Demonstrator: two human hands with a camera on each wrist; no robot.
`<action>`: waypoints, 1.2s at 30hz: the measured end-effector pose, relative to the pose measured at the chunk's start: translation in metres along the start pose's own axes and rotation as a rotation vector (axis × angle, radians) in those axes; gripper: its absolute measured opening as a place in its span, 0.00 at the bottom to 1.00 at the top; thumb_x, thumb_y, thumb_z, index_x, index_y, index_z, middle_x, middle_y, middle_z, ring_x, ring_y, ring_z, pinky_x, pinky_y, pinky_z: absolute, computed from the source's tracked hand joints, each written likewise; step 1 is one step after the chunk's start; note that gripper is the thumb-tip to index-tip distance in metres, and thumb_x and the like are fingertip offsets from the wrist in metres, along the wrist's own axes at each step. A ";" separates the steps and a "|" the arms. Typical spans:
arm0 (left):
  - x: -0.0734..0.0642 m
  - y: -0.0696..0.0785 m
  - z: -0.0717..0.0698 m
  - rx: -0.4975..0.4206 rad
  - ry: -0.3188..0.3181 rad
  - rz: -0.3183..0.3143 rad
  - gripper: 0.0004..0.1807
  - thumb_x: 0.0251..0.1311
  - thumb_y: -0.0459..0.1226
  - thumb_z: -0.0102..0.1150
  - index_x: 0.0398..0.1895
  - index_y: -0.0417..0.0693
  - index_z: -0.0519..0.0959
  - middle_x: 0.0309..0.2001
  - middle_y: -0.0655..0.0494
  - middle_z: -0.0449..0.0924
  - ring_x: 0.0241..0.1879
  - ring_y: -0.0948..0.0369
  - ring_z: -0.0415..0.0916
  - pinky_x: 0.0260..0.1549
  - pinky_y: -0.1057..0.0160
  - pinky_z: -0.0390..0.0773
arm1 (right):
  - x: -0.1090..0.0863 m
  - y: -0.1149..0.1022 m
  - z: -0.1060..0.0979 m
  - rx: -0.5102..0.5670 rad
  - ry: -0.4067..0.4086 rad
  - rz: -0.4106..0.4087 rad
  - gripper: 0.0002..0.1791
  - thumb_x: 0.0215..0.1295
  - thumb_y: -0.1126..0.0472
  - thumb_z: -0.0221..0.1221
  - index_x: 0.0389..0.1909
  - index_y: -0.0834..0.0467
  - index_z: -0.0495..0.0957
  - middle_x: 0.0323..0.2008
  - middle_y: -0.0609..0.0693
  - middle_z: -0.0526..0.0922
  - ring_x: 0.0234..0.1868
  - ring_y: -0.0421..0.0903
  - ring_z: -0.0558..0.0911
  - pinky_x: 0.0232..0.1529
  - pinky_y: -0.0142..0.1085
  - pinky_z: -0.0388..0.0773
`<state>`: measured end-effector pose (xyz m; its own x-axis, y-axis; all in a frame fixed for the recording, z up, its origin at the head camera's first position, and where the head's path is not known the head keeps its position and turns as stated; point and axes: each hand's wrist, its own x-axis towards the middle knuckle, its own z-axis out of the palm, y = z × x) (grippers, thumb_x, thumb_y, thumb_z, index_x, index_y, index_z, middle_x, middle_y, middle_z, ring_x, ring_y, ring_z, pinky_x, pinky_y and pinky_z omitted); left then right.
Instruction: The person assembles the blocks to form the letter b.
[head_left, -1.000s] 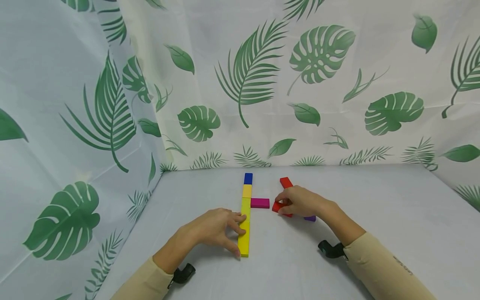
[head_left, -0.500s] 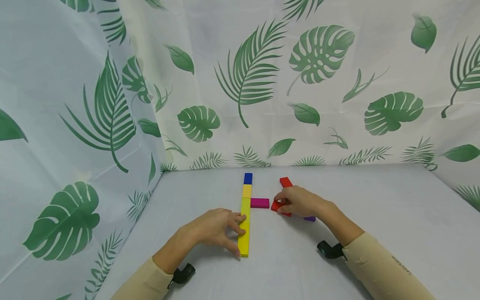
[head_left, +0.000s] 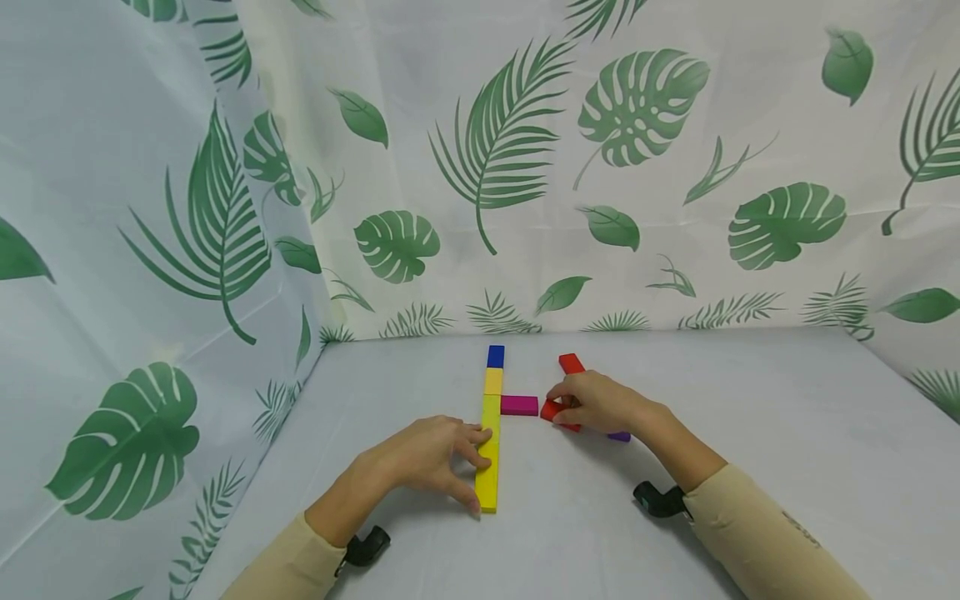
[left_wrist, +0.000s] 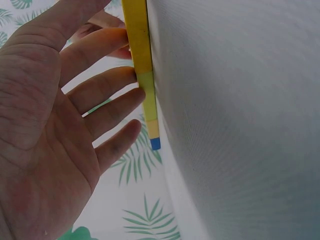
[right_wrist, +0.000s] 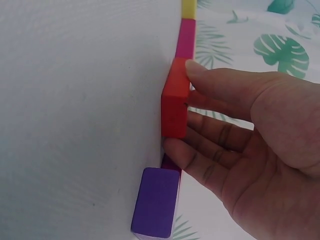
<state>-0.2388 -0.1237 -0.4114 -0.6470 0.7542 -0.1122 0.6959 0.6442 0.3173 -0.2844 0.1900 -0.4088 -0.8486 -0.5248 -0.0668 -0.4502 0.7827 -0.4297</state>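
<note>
A row of flat blocks lies on the table: a blue block (head_left: 496, 357) at the far end, a pale yellow block (head_left: 493, 382), and longer yellow blocks (head_left: 487, 492) nearer. From the row's right side a magenta block (head_left: 519, 406) sticks out. My left hand (head_left: 431, 454) rests along the left side of the yellow blocks, its fingertips touching them and the thumb near the close end. Between thumb and finger, my right hand (head_left: 603, 402) pinches a red block (right_wrist: 175, 112), just right of the magenta one. In the head view, part of the red block is covered by that hand.
Behind the right hand lies another red block (head_left: 572, 364), partly hidden. A purple block (right_wrist: 156, 202) is near the heel of that hand, with a dark magenta piece (right_wrist: 171, 163) beside it. A leaf-patterned curtain (head_left: 517, 167) borders the table's back and left.
My right hand has slid the red block slightly left, closer to the end of the magenta block. The left hand and the row of yellow blocks have stayed in place.
</note>
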 end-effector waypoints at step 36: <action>-0.002 0.001 0.000 0.000 0.022 0.009 0.37 0.42 0.68 0.77 0.57 0.66 0.87 0.72 0.64 0.74 0.74 0.58 0.69 0.75 0.49 0.68 | 0.002 -0.002 0.002 0.004 -0.002 0.014 0.21 0.65 0.55 0.72 0.58 0.55 0.85 0.35 0.42 0.82 0.37 0.40 0.77 0.39 0.33 0.79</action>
<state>-0.2374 -0.1245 -0.4109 -0.6472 0.7571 -0.0890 0.7019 0.6373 0.3180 -0.2851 0.1867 -0.4106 -0.8546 -0.5140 -0.0745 -0.4367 0.7888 -0.4325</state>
